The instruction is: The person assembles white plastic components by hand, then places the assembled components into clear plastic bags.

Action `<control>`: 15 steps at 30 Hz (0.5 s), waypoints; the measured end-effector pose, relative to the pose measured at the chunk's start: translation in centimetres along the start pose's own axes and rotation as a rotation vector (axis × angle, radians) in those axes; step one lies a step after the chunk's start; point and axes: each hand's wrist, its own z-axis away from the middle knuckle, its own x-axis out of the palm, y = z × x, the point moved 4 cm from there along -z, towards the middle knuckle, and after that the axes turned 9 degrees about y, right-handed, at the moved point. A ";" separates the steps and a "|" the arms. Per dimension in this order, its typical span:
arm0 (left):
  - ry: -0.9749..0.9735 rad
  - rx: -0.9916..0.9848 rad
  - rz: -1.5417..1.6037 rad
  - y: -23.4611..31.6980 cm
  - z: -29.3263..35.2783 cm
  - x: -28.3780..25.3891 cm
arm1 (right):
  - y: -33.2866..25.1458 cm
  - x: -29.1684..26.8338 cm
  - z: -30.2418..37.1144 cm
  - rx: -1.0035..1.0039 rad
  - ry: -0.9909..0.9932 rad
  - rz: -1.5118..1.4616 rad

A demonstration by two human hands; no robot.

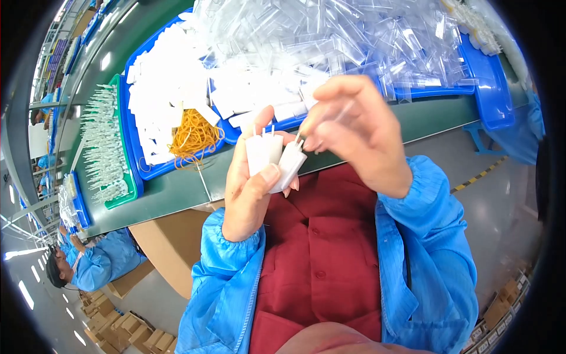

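Observation:
In front of my chest, my left hand (250, 183) is closed round white plug chargers (265, 151), their metal pins pointing up. A second white charger (289, 167) leans at a tilt beside the first, under my thumb. My right hand (359, 130) is curled just above the tilted charger, its thumb and fingertips drawn together by the pins. A faint clear strip seems to show between its fingers, but blur hides what it is.
Blue trays on the green table (156, 202) hold white pieces (165, 82), yellow rubber bands (194, 134) and a heap of clear plastic sleeves (306, 35). A green tray (131, 177) of pinned parts stands left. Another person (106, 259) in blue sits further left, near cardboard boxes (127, 327).

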 end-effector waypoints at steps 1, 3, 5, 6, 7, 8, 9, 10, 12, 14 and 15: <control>-0.001 0.000 -0.006 0.2 -0.1 0.0 | -0.3 -0.5 -0.1 0.070 0.094 -0.109; 0.016 0.001 -0.008 0.5 -0.4 0.0 | -0.4 -1.7 -0.2 0.062 0.081 -0.064; 0.003 0.016 0.010 0.2 -0.7 -0.1 | -0.1 -1.7 0.0 0.008 -0.132 0.099; 0.002 0.013 0.010 0.2 -0.8 0.0 | -0.1 -1.1 0.2 -0.020 -0.131 0.180; -0.020 -0.025 0.028 0.0 -0.8 0.2 | -0.1 -0.7 0.4 -0.016 -0.198 0.259; -0.041 -0.062 0.045 -0.1 -0.8 0.4 | 0.0 -0.5 0.4 0.046 -0.273 0.299; -0.041 -0.062 0.046 -0.1 -0.9 0.5 | 0.0 -0.2 0.5 0.108 -0.348 0.339; -0.049 -0.088 0.047 -0.1 -1.0 0.8 | 0.4 -0.1 0.6 -0.029 -0.330 0.363; -0.085 -0.123 0.041 0.0 -1.0 1.2 | 0.1 -0.3 0.6 -0.018 -0.324 0.360; -0.023 0.048 -0.084 0.0 -1.1 1.3 | 0.2 -0.6 0.6 -0.009 -0.318 0.358; 0.036 0.218 -0.208 0.3 -1.2 1.6 | 0.4 -0.9 0.6 -0.004 -0.260 0.326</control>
